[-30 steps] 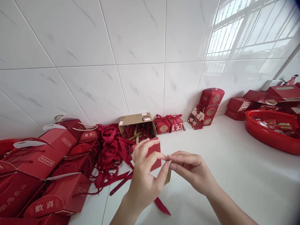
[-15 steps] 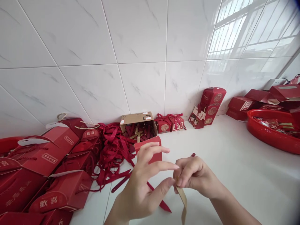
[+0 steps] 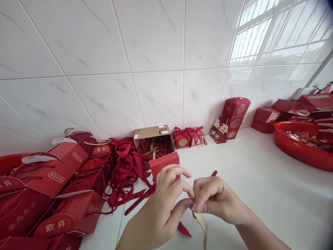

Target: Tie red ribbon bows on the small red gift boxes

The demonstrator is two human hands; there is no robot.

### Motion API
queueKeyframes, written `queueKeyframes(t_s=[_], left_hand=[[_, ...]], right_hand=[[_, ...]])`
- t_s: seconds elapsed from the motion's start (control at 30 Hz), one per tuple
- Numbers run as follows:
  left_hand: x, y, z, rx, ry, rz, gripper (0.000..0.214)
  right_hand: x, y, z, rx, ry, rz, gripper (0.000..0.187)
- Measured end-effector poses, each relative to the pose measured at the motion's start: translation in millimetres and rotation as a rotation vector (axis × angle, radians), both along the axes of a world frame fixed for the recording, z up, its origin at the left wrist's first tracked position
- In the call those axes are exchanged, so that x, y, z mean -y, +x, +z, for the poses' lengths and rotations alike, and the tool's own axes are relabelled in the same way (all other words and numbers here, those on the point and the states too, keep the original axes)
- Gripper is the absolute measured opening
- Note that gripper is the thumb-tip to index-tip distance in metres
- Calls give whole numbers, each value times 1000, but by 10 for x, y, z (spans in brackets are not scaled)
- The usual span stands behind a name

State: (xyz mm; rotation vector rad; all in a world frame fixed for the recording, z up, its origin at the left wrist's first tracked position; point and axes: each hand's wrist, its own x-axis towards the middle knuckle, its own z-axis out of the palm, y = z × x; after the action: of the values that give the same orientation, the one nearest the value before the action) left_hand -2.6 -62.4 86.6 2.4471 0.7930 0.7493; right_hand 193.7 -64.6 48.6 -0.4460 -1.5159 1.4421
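My right hand is closed, thumb and forefinger pinching a gold ribbon whose tail hangs towards me. Behind those knuckles the tip of a dark red strap sticks out; I cannot tell whether it is held. My left hand has thumb and forefinger brought together against the right fingertips, its other fingers curled. What lies in that pinch is hidden. Below the left thumb shows the pointed end of a red ribbon. A red box stands just behind my left hand, partly covered.
Red gift boxes crowd the left side. Beside them lies a heap of red ribbons, then a cardboard box of straps. Tied boxes and stacked boxes line the wall. Another person's fingers reach over a red basin.
My left thumb and forefinger have closed from a spread pose to meet at my right fingertips. Another person's fingers have appeared over the basin at the right.
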Motion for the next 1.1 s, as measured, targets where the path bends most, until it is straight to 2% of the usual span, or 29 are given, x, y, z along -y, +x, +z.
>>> queueKeyframes(t_s=[0.2, 0.37, 0.5, 0.57, 0.67, 0.73, 0.77, 0.83, 0.9, 0.97, 1.1], left_hand=[[25, 36, -49, -16, -73, 27, 15], [37, 65, -54, 2, 7, 98, 13], [-6, -26, -5, -27, 33, 147, 9], [-112, -115, -27, -9, 17, 247, 22], [-385, -253, -163, 55, -20, 519, 52], [-587, -313, -290, 67, -89, 650, 56], [-676, -328, -350, 85, -165, 665, 55], [-803, -325, -440, 173, -323, 617, 52], [-854, -285, -477, 305, -403, 554, 49], [-835, -229, -461, 416, -406, 529, 45], [-683, -120, -341, 495, -365, 463, 28]], right_hand=[[19, -19, -34, -35, 4, -69, 24], [48, -69, -57, -84, 32, -134, 24], [68, -104, -36, -68, 64, -166, 24], [70, -90, -24, -67, 54, -147, 23], [54, -35, -21, -60, 27, -148, 19], [33, 5, -23, -71, -8, -126, 16], [23, 23, -23, -81, -28, -108, 15], [3, 51, -22, -86, -50, -86, 14], [-17, 76, -17, -44, -35, -114, 14], [-39, 97, -11, 34, -4, -180, 11], [-81, 123, 4, 230, 121, -427, 8]])
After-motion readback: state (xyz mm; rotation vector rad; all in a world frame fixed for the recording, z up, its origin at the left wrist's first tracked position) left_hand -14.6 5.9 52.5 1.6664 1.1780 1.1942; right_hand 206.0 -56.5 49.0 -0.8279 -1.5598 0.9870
